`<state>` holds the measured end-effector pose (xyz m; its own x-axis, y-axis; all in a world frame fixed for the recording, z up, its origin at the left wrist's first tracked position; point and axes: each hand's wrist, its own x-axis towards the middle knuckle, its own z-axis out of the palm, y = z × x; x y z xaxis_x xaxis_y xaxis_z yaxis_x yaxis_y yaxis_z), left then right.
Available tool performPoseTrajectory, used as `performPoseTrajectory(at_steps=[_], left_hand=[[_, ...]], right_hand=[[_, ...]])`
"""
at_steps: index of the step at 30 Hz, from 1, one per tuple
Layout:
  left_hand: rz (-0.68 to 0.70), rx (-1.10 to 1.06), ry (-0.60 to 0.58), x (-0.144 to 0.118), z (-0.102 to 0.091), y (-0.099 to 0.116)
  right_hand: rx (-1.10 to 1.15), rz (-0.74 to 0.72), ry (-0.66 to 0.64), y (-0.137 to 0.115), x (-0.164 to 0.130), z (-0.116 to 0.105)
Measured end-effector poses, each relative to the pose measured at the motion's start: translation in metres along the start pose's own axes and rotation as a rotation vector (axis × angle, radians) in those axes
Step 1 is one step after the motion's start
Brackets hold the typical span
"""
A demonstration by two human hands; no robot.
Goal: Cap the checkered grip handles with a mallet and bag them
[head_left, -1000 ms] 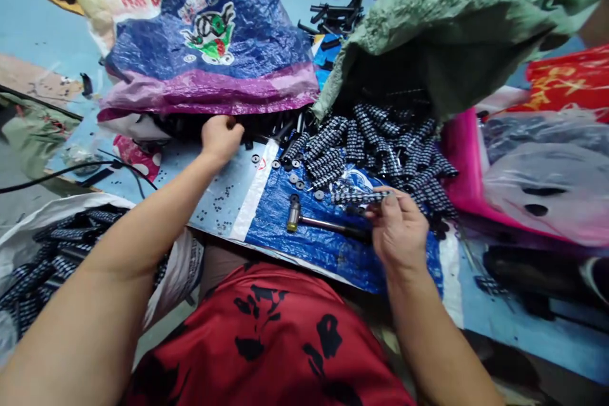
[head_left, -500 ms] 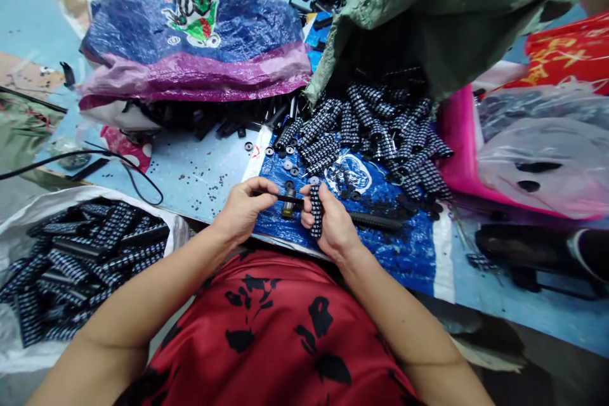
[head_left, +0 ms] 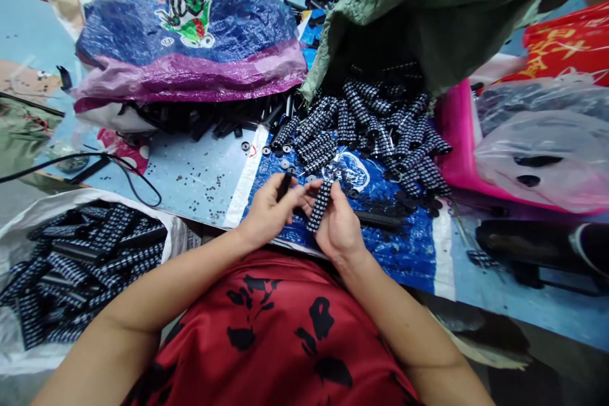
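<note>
My left hand [head_left: 269, 212] pinches a short black rod [head_left: 284, 185] by its lower end, with the rod pointing up and away from me. My right hand [head_left: 339, 223] grips a black-and-white patterned sleeve [head_left: 320, 205], held almost upright beside the rod. Both hands meet over the blue plastic sheet [head_left: 404, 254] near the table's front edge. The tips of the rod and the sleeve are a few centimetres apart. Beyond my hands a heap of the same patterned sleeves [head_left: 375, 130] spills from a green sack [head_left: 428, 6].
A blue-and-purple woven sack [head_left: 190, 44] with black rods [head_left: 228, 120] under its edge lies at the back left. Small black washers [head_left: 285, 155] dot the sheet. A hammer's handle [head_left: 378, 221] lies right of my hands. A white bag [head_left: 28, 209] at my left holds patterned sleeves [head_left: 80, 260].
My left hand came back from the rods under the purple sack holding one rod. My right hand brought a sleeve in from the heap, and both now meet near me.
</note>
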<state>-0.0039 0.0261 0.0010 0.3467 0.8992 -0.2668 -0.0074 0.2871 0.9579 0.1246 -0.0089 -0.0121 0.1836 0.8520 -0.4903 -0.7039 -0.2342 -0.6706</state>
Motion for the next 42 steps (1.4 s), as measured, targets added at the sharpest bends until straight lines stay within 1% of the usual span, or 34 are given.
performPoseTrajectory(at_steps=[3,4,5,6,7,9,11,13,15,17,19,22,23,26,28,30,32,34,35,36,37,38,39,41,42], left_hand=[[0.198,0.230,-0.019,0.000,0.008,-0.008],[0.225,0.271,-0.030,0.000,0.007,-0.008],[0.225,0.291,-0.036,-0.001,0.006,-0.008],[0.198,0.289,-0.042,-0.002,0.003,-0.007],[0.157,0.268,-0.049,-0.004,-0.001,-0.005],[0.070,0.195,-0.079,-0.006,-0.010,0.000],[0.005,0.147,-0.123,-0.008,-0.016,0.004],[-0.039,0.121,-0.131,-0.009,-0.018,0.005],[-0.070,0.071,-0.081,-0.009,-0.016,0.003],[-0.079,0.003,-0.018,-0.010,-0.013,0.001],[-0.082,-0.070,0.031,-0.012,-0.009,-0.001],[-0.106,-0.182,0.071,-0.016,-0.005,-0.003],[-0.119,-0.223,0.064,-0.017,-0.005,-0.003],[-0.160,-0.337,-0.011,-0.020,-0.007,-0.002],[-0.182,-0.377,-0.051,-0.022,-0.010,0.001],[-0.220,-0.403,-0.091,-0.023,-0.013,0.006],[-0.289,-0.458,-0.138,-0.024,-0.016,0.009],[-0.348,-0.497,-0.150,-0.022,-0.019,0.008],[-0.352,-0.488,-0.138,-0.020,-0.021,0.006],[-0.327,-0.451,-0.118,-0.017,-0.025,0.002],[-0.266,-0.385,-0.094,-0.014,-0.029,-0.002],[-0.174,-0.283,-0.069,-0.010,-0.035,-0.005],[-0.063,-0.141,-0.042,-0.006,-0.042,-0.008],[0.147,0.245,-0.008,0.004,-0.057,-0.011],[0.208,0.462,-0.011,0.009,-0.065,-0.011]], right_hand=[[-0.074,-0.073,-0.045,0.006,0.003,0.002],[-0.139,-0.096,-0.080,0.006,0.003,0.000],[-0.232,-0.150,-0.124,0.005,0.003,-0.004],[-0.357,-0.245,-0.184,0.002,0.002,-0.010],[-0.514,-0.370,-0.256,-0.001,0.002,-0.017],[-0.862,-0.679,-0.417,-0.009,0.001,-0.031],[-1.124,-0.958,-0.535,-0.015,0.000,-0.040],[-1.245,-1.133,-0.565,-0.018,0.000,-0.043],[-1.279,-1.228,-0.533,-0.018,-0.001,-0.041],[-1.299,-1.264,-0.523,-0.017,-0.004,-0.037],[-1.302,-1.290,-0.543,-0.015,-0.008,-0.033],[-1.307,-1.372,-0.536,-0.012,-0.011,-0.029],[-1.317,-1.406,-0.522,-0.011,-0.012,-0.028],[-1.364,-1.492,-0.469,-0.009,-0.011,-0.028],[-1.385,-1.515,-0.458,-0.008,-0.011,-0.028],[-1.378,-1.499,-0.459,-0.007,-0.011,-0.027],[-1.357,-1.442,-0.466,-0.007,-0.010,-0.027],[-1.350,-1.362,-0.491,-0.008,-0.009,-0.029],[-1.362,-1.321,-0.504,-0.010,-0.008,-0.032],[-1.388,-1.287,-0.507,-0.012,-0.008,-0.036],[-1.438,-1.263,-0.491,-0.015,-0.008,-0.043],[-1.520,-1.247,-0.447,-0.018,-0.008,-0.050],[-1.623,-1.235,-0.385,-0.020,-0.008,-0.059],[-1.849,-1.207,-0.265,-0.025,-0.008,-0.075],[-1.941,-1.196,-0.225,-0.027,-0.009,-0.081]])
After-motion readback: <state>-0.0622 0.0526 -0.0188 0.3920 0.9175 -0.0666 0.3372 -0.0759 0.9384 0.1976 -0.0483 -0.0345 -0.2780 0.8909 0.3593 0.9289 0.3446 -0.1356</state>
